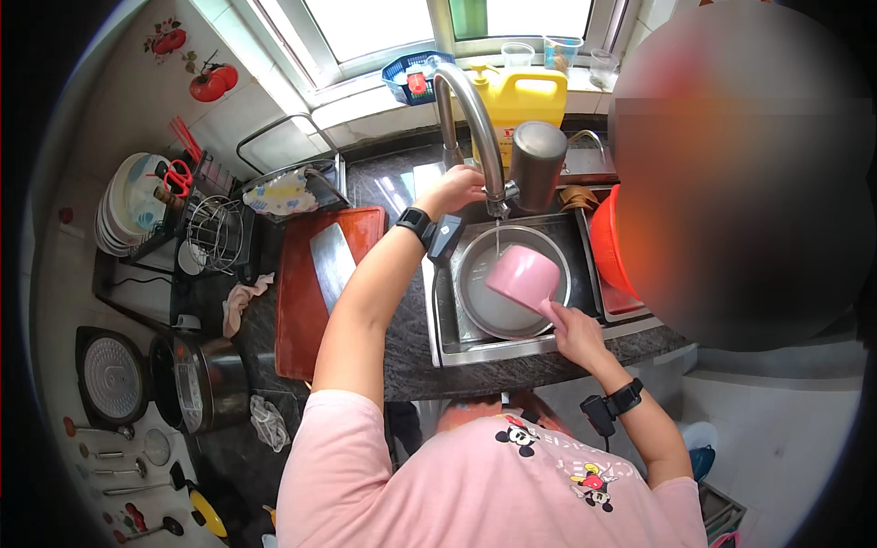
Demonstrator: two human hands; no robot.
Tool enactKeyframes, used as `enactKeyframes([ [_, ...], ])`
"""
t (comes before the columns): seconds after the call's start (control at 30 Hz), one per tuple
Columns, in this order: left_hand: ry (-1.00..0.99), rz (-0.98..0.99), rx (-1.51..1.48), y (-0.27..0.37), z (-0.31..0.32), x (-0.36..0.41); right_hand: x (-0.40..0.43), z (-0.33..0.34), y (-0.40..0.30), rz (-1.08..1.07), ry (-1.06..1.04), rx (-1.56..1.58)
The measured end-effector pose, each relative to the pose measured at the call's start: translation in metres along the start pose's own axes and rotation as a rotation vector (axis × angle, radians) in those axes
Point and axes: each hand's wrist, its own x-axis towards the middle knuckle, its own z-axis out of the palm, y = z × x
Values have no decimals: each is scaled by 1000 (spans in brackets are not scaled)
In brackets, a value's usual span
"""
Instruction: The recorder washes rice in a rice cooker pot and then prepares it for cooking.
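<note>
My right hand (579, 340) grips the handle of a pink plastic dipper (524, 277), which is tilted over a round metal basin (468, 312) in the sink. Cloudy-looking water (499, 315) lies in the basin. My left hand (455, 188) is at the curved metal faucet (479, 113); the spout hides its fingertips, so its grip is unclear. From the faucet's outlet a thin stream of water (498, 236) falls beside the dipper. A metal cylinder (539, 164), perhaps a water filter, is attached at the faucet's right.
Left of the sink, a cleaver (330, 257) lies on a reddish-brown cutting board (298, 308). A red basin (608, 240) stands in the right sink compartment. Behind the faucet is a yellow jug (531, 103). A rice cooker (219, 383) with its lid up sits at far left.
</note>
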Motion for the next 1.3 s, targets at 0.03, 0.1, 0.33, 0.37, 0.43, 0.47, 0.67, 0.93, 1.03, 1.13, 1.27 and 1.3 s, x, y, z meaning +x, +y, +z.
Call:
enactKeyframes([
  [0.03, 55, -283, -122, 36, 14, 3, -2, -13, -4, 33, -27, -84],
  [0.1, 148, -574, -229, 58, 10, -8, 0, -18, -15, 27, -65, -158],
  [0.33, -112, -728, 13, 56, -8, -26, 18, -13, -31, -126, -26, -203],
  [0.37, -116, -731, 68, 59, -7, -28, 21, -11, -32, -145, -2, -195],
  [0.43, -103, -732, 76, 52, -7, -34, 28, -7, -40, -155, -10, -188],
  [0.47, -95, -732, 85, 49, -7, -36, 30, -5, -43, -161, -15, -182],
  [0.67, -52, -670, -6, 57, -2, -35, 31, 1, -47, -176, -107, -238],
  [0.93, 153, -652, -613, 44, -4, -25, 10, -12, -32, -200, -13, -301],
  [1.03, 156, -643, -746, 34, -9, -18, 8, -20, -29, -143, 7, -294],
  [1.13, 170, -612, -837, 14, -18, -8, 7, -29, -28, -96, 48, -209],
  [1.27, 222, -645, -758, 41, -4, -9, -2, -47, -18, -12, 114, -82],
  [1.3, 195, -625, -720, 38, -6, -13, -5, -53, -19, -2, 131, -36],
])
